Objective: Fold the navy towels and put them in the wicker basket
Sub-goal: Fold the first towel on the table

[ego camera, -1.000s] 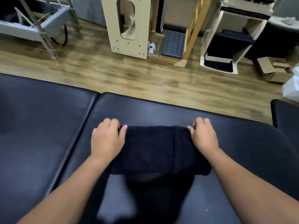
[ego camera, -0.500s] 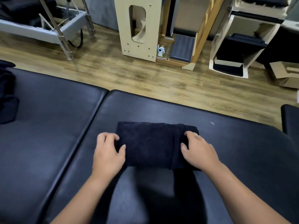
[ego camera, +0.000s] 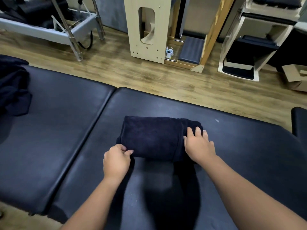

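Bare pad (ego camera: 240,146) right of towel (ego camera: 152,135); pile (ego camera: 13,90) far left.

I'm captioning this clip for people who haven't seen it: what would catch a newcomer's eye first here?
First, the folded navy towel lying in the middle of the black padded table. The left hand pinches its near left corner, while the right hand rests flat on its right end. A heap of unfolded navy towels sits at the far left edge; no wicker basket shows.

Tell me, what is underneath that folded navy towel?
The folded navy towel lies on a black padded table, the only thing visible beneath it. Anything tucked directly under the towel or inside its folds is covered from view.
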Demonstrator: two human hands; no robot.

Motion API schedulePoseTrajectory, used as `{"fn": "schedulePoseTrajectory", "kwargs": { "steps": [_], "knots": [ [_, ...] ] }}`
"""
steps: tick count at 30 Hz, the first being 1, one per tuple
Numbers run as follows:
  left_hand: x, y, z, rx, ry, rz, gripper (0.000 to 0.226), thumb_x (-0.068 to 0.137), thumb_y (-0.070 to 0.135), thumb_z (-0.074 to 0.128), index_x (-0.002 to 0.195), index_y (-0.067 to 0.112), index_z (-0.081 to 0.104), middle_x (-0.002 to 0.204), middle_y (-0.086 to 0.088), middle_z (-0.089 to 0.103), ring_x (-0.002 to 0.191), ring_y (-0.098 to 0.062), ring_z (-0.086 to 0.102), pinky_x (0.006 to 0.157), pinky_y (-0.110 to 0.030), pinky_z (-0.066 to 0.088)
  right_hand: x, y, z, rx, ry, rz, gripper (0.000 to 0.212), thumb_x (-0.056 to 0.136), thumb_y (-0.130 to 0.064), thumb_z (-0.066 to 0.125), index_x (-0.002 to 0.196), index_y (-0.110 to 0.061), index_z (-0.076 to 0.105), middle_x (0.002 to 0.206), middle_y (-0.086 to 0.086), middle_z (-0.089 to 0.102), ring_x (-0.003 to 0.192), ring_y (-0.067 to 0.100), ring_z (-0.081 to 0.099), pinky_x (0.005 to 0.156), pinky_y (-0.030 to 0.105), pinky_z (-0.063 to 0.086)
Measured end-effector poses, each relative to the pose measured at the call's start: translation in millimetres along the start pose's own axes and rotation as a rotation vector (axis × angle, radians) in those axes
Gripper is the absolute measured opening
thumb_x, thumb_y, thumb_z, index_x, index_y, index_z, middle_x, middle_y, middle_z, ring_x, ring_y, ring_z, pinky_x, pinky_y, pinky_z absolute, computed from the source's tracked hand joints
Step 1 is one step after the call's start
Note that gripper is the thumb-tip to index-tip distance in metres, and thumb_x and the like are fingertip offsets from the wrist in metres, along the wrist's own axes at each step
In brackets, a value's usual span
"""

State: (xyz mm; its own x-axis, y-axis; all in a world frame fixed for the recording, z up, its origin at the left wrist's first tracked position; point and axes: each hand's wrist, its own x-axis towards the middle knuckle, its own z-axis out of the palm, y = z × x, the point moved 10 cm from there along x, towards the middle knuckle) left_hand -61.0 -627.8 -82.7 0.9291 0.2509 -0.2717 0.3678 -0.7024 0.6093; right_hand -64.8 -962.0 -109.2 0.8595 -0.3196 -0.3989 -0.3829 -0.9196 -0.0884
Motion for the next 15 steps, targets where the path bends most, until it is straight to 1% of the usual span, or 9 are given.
{"fn": "schedulePoseTrajectory", "kwargs": {
  "steps": [1,2,3,5,7,9,11,13,15],
  "knots": [
    [2.4,0.3,1.5,0.026,-0.009,0.028,0.03,0.087,0.025,0.077,0.066,0.016,0.058,0.061,0.001,0.063,0.075,-0.029,0.063,0.07,-0.038,0.051,-0.7,-1.0,0.2,-0.002,-0.003,0.0,0.056,0.106,-0.048,0.016,0.157,-0.025,0.015,0.166,0.007,0.009,0.152,0.037,0.006,0.112,0.059,0.029],
    [5.4,1.0,1.3,0.062,-0.02,0.055,0.035,0.088,0.024,0.075,0.062,0.015,0.054,0.059,-0.001,0.061,0.07,-0.029,0.06,0.065,-0.037,0.049,-1.2,-1.7,0.4,-0.007,-0.006,0.0,0.056,0.107,-0.048,0.015,0.158,-0.025,0.014,0.167,0.007,0.008,0.152,0.037,0.005,0.112,0.058,0.028],
    [8.1,1.0,-0.6,0.104,-0.033,0.078,0.035,0.089,0.025,0.073,0.062,0.015,0.054,0.06,-0.002,0.061,0.069,-0.029,0.059,0.062,-0.036,0.045,-1.3,-1.8,-0.2,-0.014,-0.002,-0.002,0.057,0.107,-0.048,0.015,0.158,-0.025,0.012,0.167,0.007,0.007,0.152,0.037,0.005,0.112,0.058,0.027],
    [13.3,0.3,-13.0,0.263,-0.03,0.123,0.026,0.091,0.029,0.069,0.07,0.017,0.061,0.069,-0.004,0.066,0.077,-0.033,0.062,0.064,-0.034,0.042,-0.6,-0.2,-0.9,-0.036,0.007,0.005,0.058,0.106,-0.048,0.013,0.159,-0.025,0.009,0.167,0.006,0.006,0.152,0.037,0.003,0.113,0.059,0.025],
    [22.3,-7.6,-34.2,0.38,0.03,0.142,0.02,0.092,0.031,0.068,0.076,0.019,0.065,0.078,-0.008,0.07,0.086,-0.038,0.064,0.065,-0.034,0.041,-0.5,2.7,1.2,-0.048,0.006,0.023,0.059,0.106,-0.049,0.01,0.16,-0.025,0.005,0.168,0.003,0.003,0.153,0.038,0.0,0.114,0.061,0.024],
    [29.7,-20.5,-48.1,0.383,0.059,0.112,0.025,0.091,0.032,0.069,0.07,0.023,0.059,0.077,-0.008,0.069,0.085,-0.039,0.064,0.064,-0.033,0.04,-1.5,3.1,4.1,-0.035,0.004,0.028,0.059,0.106,-0.048,0.009,0.16,-0.026,0.002,0.169,0.001,0.0,0.153,0.038,-0.004,0.115,0.062,0.022],
    [32.7,-28.2,-44.5,0.417,0.018,0.092,0.031,0.091,0.032,0.068,0.066,0.023,0.053,0.07,-0.004,0.061,0.082,-0.038,0.063,0.062,-0.034,0.04,-2.2,0.9,5.9,-0.011,-0.005,0.025,0.058,0.107,-0.048,0.01,0.161,-0.027,0.001,0.169,0.0,-0.002,0.153,0.037,-0.005,0.115,0.063,0.022],
    [31.6,-22.6,-33.2,0.419,-0.057,0.108,0.028,0.09,0.028,0.067,0.069,0.021,0.05,0.069,-0.001,0.054,0.081,-0.039,0.061,0.064,-0.036,0.042,-1.6,0.4,5.3,0.001,-0.006,0.027,0.058,0.107,-0.047,0.011,0.16,-0.028,0.0,0.169,-0.001,-0.003,0.154,0.037,-0.005,0.115,0.063,0.022],
    [31.7,-7.3,-28.3,0.332,-0.103,0.133,0.019,0.086,0.02,0.065,0.076,0.023,0.049,0.076,0.002,0.055,0.077,-0.032,0.055,0.066,-0.036,0.042,-0.3,0.9,4.2,0.0,-0.003,0.026,0.058,0.107,-0.048,0.011,0.16,-0.028,0.001,0.169,-0.001,-0.003,0.153,0.038,-0.005,0.116,0.063,0.021]
  ]
}}
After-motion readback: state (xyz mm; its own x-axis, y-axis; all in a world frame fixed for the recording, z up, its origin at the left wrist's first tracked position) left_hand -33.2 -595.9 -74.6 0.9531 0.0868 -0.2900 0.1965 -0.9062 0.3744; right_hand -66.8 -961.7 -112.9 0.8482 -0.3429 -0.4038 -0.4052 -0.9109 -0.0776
